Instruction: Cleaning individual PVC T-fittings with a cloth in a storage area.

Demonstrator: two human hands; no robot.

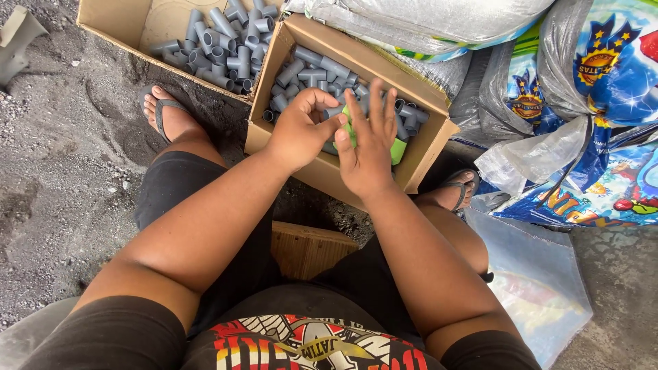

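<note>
1. Two hands meet over the near box [423, 147], a tan cardboard carton set at a slant on the gritty ground [62, 157] in front of the seated person.
2. Left hand [299, 130] is curled, thumb and forefinger bent round toward each other above the box's near corner; whether they pinch anything I cannot tell.
3. Right hand [368, 147] has its fingers spread and raised, palm turned toward the left hand, and it rests against a green piece [398, 151] that lies in the box. Only slivers of that green show beside the fingers and palm.
4. Grey fittings [308, 72], short pipe pieces, fill the near box around and behind both hands.
5. Far box [113, 17], also cardboard, stands just beside it at upper left and holds a heap of the same grey pieces.
6. Feet in sandals flank the near box, one foot [168, 113] at its left, the other at its right.
7. Sacks [603, 96], printed in blue, and clear plastic bags pile up at right, touching the near box's far side.
8. Wooden seat [308, 250] shows between the thighs.
</note>
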